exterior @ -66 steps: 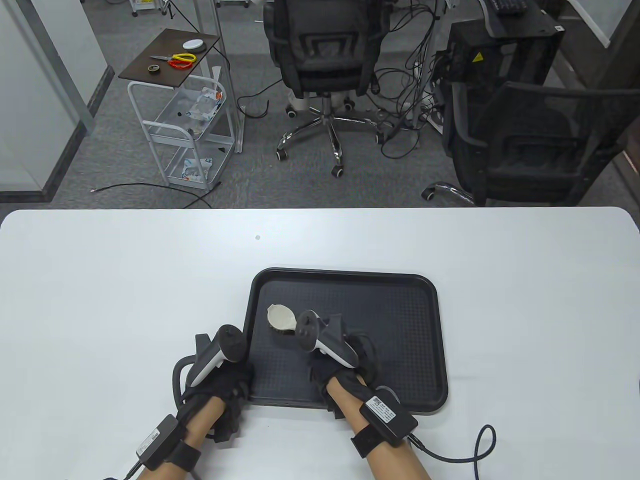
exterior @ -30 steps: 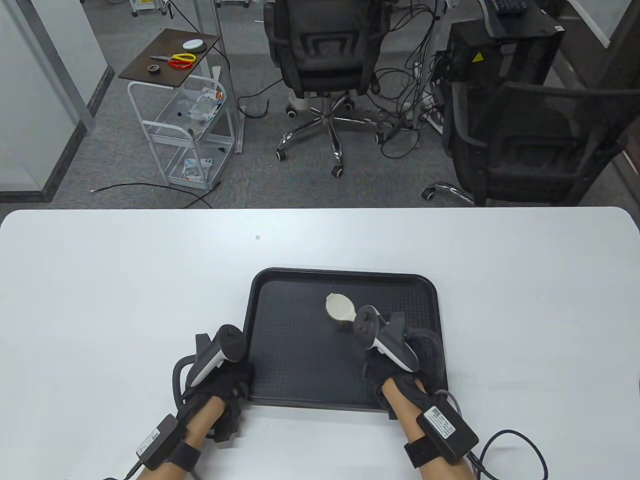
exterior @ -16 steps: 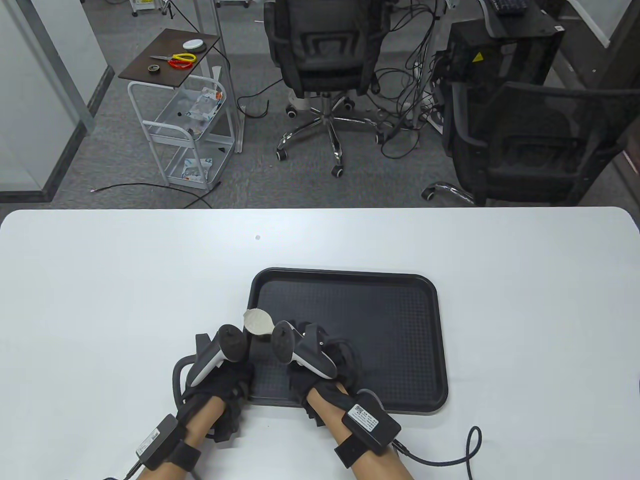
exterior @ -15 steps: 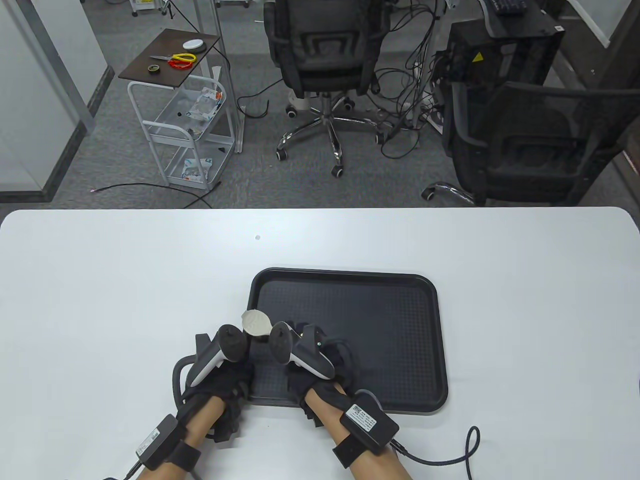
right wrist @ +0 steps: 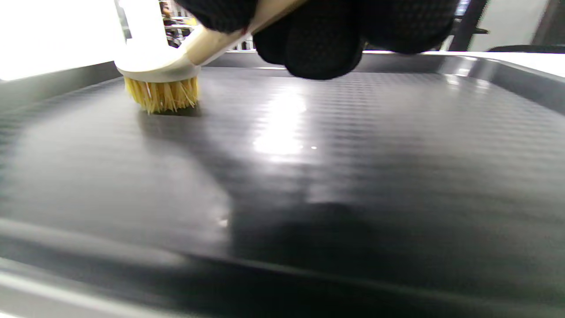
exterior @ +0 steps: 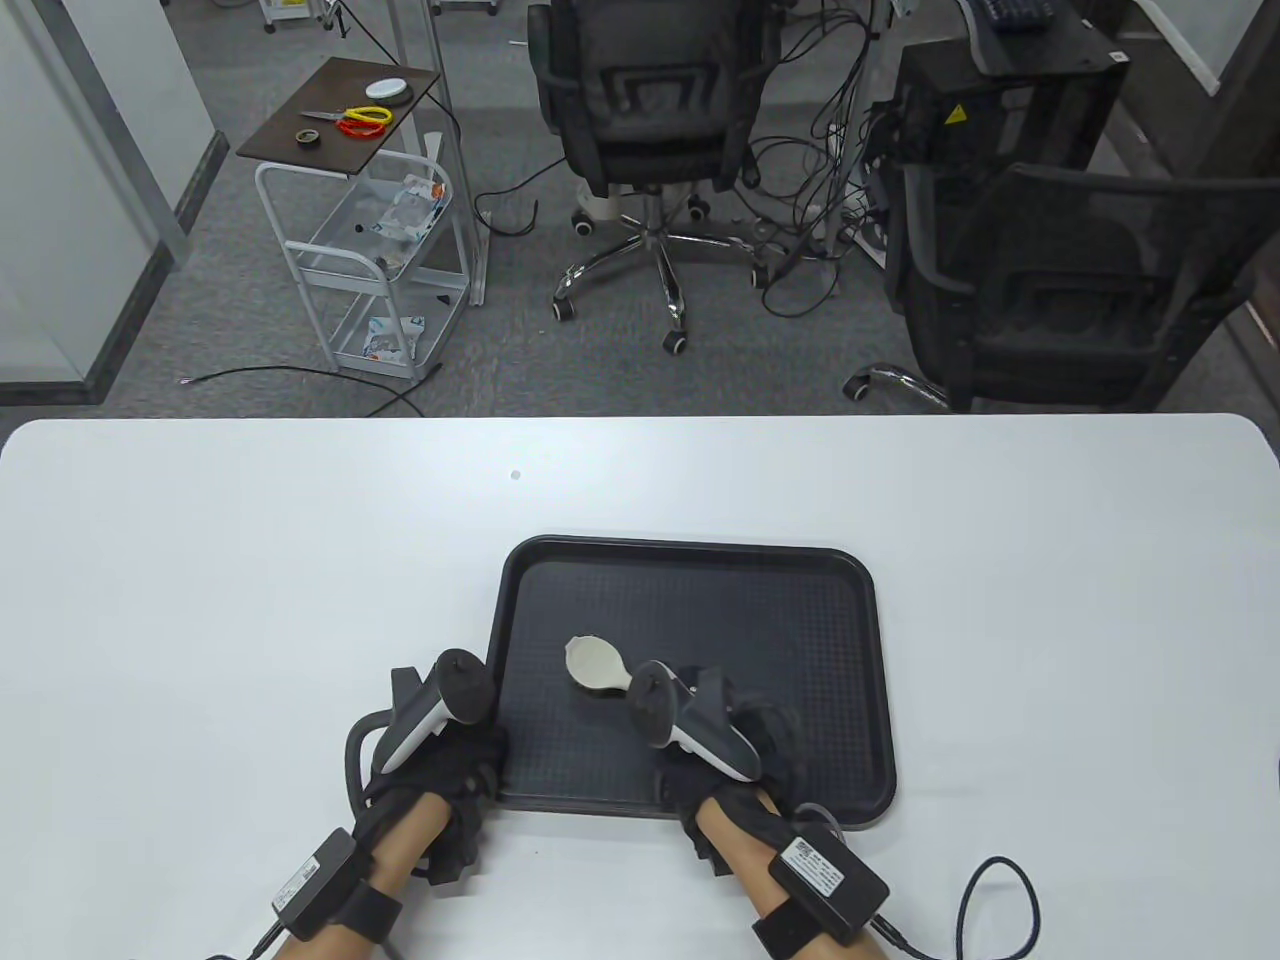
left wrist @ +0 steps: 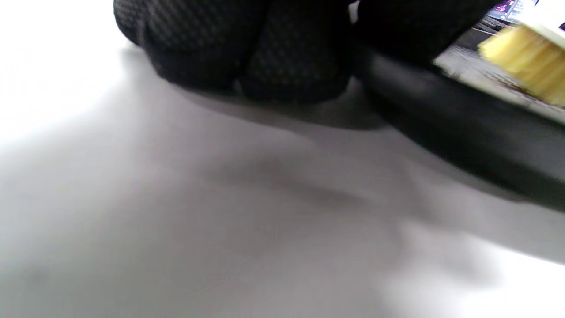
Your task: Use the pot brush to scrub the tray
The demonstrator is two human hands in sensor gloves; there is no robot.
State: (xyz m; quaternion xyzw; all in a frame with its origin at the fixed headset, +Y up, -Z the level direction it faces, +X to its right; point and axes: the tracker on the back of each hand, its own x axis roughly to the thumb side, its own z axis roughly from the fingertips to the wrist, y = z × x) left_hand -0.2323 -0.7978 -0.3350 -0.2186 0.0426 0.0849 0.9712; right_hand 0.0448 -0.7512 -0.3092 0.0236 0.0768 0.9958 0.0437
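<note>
A black textured tray (exterior: 800, 640) lies on the white table. My right hand (exterior: 740, 740) grips the handle of a pot brush (exterior: 595, 665) with a cream head; its yellow bristles (right wrist: 161, 95) press on the tray floor (right wrist: 309, 154) in the near-left part. My left hand (exterior: 455, 760) rests on the tray's near-left corner and holds it down. In the left wrist view its gloved fingers (left wrist: 247, 48) lie on the table beside the tray rim (left wrist: 463, 132), with the brush bristles (left wrist: 525, 62) beyond.
The white table (exterior: 200, 600) spreads wide on both sides of the tray. A cable (exterior: 990, 900) trails from my right wrist over the near table edge. Office chairs (exterior: 650, 110) and a small cart (exterior: 370, 230) stand on the floor behind the table.
The right hand swept the brush right across the tray, then back to the left edge, and has now moved it right again toward the tray's near middle. The left hand has not moved.
</note>
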